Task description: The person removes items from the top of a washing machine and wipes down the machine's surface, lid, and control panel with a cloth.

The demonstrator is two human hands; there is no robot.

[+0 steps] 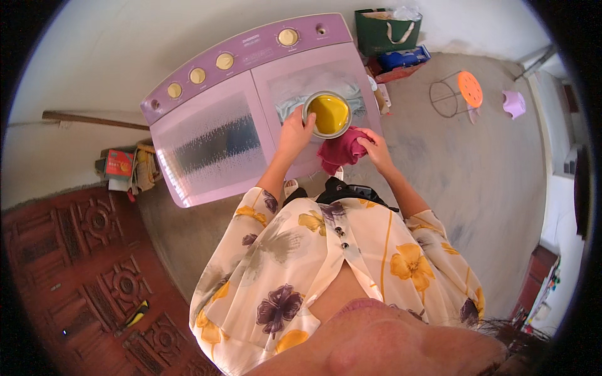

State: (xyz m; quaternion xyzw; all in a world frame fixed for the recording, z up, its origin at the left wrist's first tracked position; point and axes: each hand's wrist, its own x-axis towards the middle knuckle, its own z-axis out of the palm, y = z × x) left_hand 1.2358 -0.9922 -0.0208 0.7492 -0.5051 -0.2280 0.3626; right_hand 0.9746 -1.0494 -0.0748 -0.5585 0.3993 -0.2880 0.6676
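My left hand (297, 131) grips the left side of a round metal tin (332, 115) with a yellow interior, its thumb over the rim. The tin is tipped so that its open mouth faces me. In my right hand (376, 149) is a crumpled dark pink cloth (342, 150), held just below the tin's lower right rim. Both hands are over the front right part of a pink twin-tub washing machine (264, 127). Bluish-white fabric (291, 107) shows through its right-hand clear lid.
Cream knobs (225, 61) line the machine's back panel. A green bag (386, 34) and blue package (404, 57) stand beyond its right side. An orange stool (470, 89) and purple plastic item (513, 104) are on the floor. Boxes (119, 164) and a carved wooden door (94, 277) lie left.
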